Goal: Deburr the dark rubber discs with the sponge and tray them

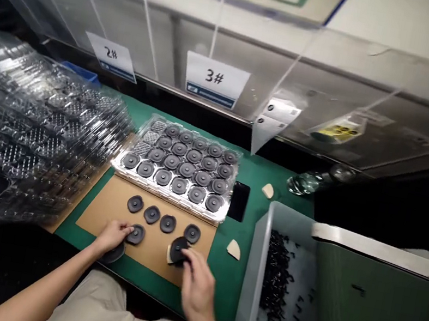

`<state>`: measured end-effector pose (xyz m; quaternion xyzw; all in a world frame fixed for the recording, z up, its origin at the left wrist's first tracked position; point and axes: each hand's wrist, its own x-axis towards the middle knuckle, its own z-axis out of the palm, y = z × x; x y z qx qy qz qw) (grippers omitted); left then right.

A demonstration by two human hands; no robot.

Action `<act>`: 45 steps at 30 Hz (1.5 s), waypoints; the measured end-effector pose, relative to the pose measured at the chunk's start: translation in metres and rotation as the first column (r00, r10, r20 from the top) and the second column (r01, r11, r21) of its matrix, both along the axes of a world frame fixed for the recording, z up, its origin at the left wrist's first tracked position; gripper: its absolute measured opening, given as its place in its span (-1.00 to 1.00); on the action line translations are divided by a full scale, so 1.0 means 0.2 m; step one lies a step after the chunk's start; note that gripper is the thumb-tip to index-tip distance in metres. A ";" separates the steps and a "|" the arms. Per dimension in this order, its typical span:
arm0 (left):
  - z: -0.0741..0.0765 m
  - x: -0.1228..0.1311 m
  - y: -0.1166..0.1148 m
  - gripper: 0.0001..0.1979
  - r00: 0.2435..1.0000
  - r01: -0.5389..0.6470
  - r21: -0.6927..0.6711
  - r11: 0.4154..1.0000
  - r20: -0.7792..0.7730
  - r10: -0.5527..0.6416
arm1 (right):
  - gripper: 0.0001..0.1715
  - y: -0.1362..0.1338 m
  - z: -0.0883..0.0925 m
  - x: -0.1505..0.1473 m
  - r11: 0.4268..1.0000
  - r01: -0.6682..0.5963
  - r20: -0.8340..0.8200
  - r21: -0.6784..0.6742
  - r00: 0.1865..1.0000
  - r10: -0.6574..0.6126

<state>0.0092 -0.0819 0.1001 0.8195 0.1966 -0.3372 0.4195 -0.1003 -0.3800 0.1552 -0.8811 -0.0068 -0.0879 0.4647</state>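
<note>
A brown cardboard sheet (155,249) lies flat, with a clear plastic tray (142,149) at its 12 o'clock. The right hand (198,285) holds a dark disc (179,248) at 4 o'clock. The left hand (113,237) pinches a second dark disc (137,234) near the middle, toward 8 o'clock.

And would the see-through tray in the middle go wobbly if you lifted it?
The tray probably bends a little, since its clear plastic looks thin. The dark discs might slide if it tips, since nothing visible clips them down.
</note>
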 end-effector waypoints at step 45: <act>-0.07 -1.11 0.26 -0.44 0.883 -0.142 -0.687 0.712 0.237 0.405 | -0.39 1.02 -0.39 -0.92 0.877 -0.068 -0.307 0.475 0.922 0.237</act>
